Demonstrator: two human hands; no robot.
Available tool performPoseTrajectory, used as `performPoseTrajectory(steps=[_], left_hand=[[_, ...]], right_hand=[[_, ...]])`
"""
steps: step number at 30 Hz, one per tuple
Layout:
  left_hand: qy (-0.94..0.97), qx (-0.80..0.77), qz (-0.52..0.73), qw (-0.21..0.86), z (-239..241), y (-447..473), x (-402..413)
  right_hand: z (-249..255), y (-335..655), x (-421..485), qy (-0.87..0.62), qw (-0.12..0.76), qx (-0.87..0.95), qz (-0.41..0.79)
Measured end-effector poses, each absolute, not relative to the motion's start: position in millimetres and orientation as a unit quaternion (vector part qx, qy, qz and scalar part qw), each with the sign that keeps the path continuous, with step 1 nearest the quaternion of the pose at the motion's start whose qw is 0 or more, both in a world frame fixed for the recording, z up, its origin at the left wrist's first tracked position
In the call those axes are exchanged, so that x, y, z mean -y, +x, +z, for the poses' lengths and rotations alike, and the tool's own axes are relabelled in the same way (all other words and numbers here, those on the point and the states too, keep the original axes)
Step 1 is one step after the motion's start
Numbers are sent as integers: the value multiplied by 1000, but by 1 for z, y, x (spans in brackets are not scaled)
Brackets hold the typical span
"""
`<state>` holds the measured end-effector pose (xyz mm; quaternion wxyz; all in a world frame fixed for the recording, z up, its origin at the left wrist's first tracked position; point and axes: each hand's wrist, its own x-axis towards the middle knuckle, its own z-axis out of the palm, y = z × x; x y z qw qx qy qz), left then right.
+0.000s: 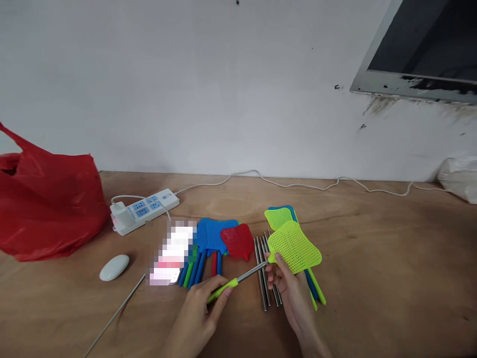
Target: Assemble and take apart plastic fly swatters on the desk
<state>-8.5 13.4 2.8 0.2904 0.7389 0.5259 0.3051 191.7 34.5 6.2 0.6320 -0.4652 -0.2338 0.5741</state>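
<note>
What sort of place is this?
Probably a makeshift workbench in a home or small workshop: a wooden tabletop against a scuffed wall, a power strip, and metal rods beside colourful flyswatters.

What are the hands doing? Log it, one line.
left hand: grips swatter handle | right hand: holds base of head | rods: on table

On a brown wooden table (372, 258) are set thin silver metal rods (261, 283), blue mesh swatter heads (214, 236), a white power strip (142, 212) and a red plastic bag (55, 204).
</note>
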Motion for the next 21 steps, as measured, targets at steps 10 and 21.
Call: performPoseTrajectory(steps=[10, 21], left_hand=[[733, -506, 363, 273, 0, 3, -10], [779, -520, 338, 92, -20, -14, -28]], right_hand=[[3, 194, -41, -466, 579, 342, 575], [4, 254, -80, -654, 456, 539, 273]])
